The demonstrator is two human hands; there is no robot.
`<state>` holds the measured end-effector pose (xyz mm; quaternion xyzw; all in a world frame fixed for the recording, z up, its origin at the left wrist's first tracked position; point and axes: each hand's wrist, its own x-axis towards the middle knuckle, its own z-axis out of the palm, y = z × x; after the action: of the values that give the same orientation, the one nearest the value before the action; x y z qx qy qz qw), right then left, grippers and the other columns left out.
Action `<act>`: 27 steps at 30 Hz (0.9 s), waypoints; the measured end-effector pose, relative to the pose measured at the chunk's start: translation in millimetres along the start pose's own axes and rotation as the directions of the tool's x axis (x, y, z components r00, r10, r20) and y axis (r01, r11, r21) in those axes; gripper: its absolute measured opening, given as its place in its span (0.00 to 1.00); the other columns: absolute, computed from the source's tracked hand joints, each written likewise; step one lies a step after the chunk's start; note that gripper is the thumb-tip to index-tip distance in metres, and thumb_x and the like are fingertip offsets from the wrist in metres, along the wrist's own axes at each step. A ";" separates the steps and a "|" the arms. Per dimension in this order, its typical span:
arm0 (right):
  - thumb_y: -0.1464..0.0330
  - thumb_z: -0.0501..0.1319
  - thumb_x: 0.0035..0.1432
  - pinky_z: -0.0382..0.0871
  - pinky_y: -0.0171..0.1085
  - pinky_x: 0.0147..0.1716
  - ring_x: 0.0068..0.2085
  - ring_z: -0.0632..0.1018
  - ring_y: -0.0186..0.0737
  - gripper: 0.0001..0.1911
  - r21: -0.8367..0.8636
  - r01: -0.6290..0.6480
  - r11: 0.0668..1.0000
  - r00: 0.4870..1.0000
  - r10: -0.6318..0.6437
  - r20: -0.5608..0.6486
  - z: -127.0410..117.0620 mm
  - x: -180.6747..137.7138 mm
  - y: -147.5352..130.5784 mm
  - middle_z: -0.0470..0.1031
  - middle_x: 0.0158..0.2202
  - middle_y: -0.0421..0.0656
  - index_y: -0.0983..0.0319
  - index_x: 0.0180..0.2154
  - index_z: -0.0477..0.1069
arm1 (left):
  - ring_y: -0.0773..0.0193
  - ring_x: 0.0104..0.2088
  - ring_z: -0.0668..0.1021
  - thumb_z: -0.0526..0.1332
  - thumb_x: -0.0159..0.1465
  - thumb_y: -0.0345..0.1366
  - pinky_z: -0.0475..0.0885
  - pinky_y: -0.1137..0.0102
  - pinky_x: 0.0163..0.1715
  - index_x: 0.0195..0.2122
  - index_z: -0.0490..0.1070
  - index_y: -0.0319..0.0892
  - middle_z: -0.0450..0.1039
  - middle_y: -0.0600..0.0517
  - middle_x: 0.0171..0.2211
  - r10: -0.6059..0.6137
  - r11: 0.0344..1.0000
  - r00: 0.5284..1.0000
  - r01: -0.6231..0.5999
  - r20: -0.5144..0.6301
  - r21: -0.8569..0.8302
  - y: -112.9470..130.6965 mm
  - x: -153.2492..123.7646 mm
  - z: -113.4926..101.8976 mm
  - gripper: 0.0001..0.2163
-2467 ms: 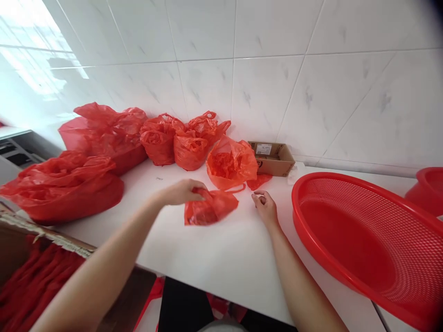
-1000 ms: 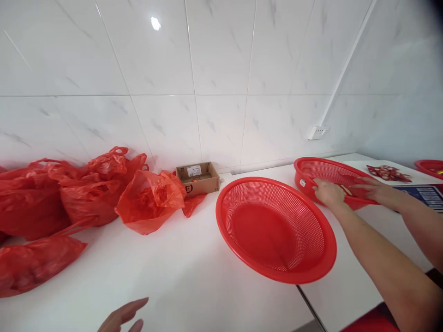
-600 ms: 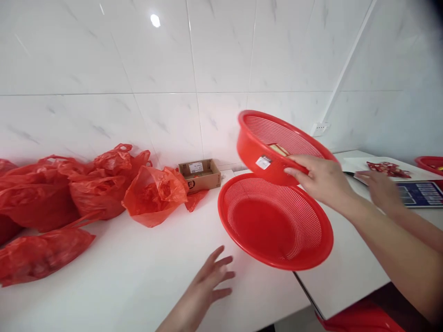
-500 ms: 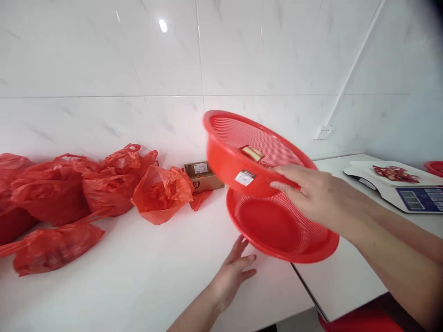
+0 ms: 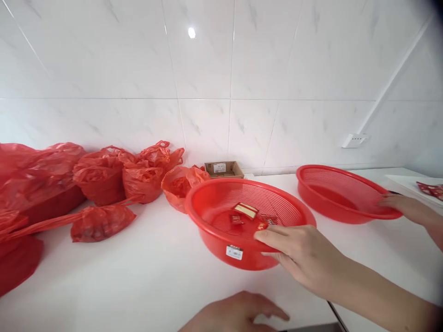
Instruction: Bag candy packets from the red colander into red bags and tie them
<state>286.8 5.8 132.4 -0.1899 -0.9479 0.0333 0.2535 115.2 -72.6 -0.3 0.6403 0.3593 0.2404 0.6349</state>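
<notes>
My right hand grips the near rim of a red plastic strainer basket, fingers over the inner side. The basket is slightly tilted over the white table. Inside it lie a cream-and-red wrapped piece and several small red packets. My left hand is at the bottom edge, fingers apart and partly cut off, holding nothing. Another person's hand reaches in from the right and rests on the rim of a second red strainer basket.
Knotted red plastic bags line the wall on the left, with a small bag in front. An open cardboard box stands behind the near basket. At the far right, red packets lie on a white scale pan. A wall socket sits above the table.
The held basket has come lower and leveled out, showing its contents. The second basket has moved right, apart from it. My left hand has moved down. The view has shifted left.
</notes>
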 end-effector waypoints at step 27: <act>0.64 0.56 0.66 0.70 0.47 0.48 0.49 0.74 0.43 0.16 0.194 -0.477 0.857 0.854 0.400 0.334 203.7 219.8 1.1 0.70 0.52 0.48 0.62 0.52 0.68 | 0.54 0.50 0.73 0.55 0.65 0.45 0.69 0.58 0.51 0.44 0.71 0.46 0.70 0.46 0.48 0.171 0.977 0.156 0.100 -0.973 0.188 -101.0 -123.0 -54.8 0.12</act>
<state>11.1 96.5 58.0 -0.3597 -0.8913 0.2462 0.1252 -19.3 -138.1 -77.3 0.4009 0.6926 0.5743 0.1724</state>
